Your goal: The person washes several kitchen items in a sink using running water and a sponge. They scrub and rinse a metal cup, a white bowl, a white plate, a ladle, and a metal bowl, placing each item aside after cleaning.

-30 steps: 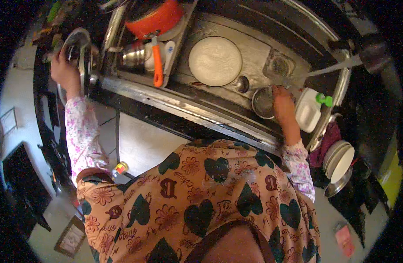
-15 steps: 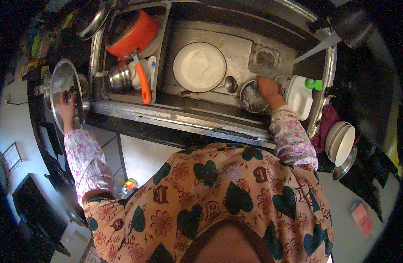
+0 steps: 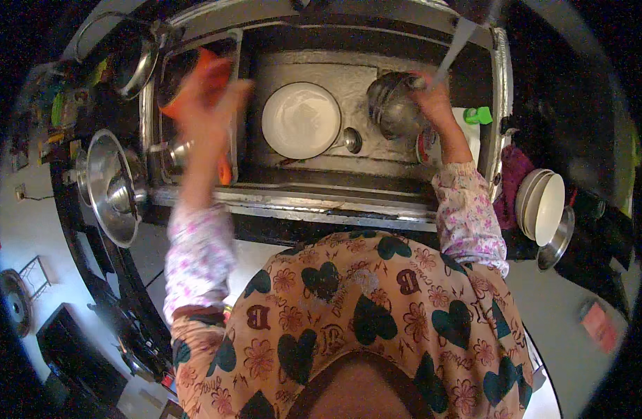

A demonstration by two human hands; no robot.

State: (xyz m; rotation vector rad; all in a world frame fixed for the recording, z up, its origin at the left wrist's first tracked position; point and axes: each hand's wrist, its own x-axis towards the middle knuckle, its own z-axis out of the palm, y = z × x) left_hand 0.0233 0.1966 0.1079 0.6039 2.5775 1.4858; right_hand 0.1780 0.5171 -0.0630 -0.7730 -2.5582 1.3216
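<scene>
Right of the white plate, the right hand closes its fingers on the edge of the dark metal pot, which has shifted from nearer the person to about level with that plate, close to the water stream. Left of the plate, the blurred left hand has quit the round steel vessel for the orange pan; its opening and grip cannot be told. Both hands are now over the sink.
</scene>
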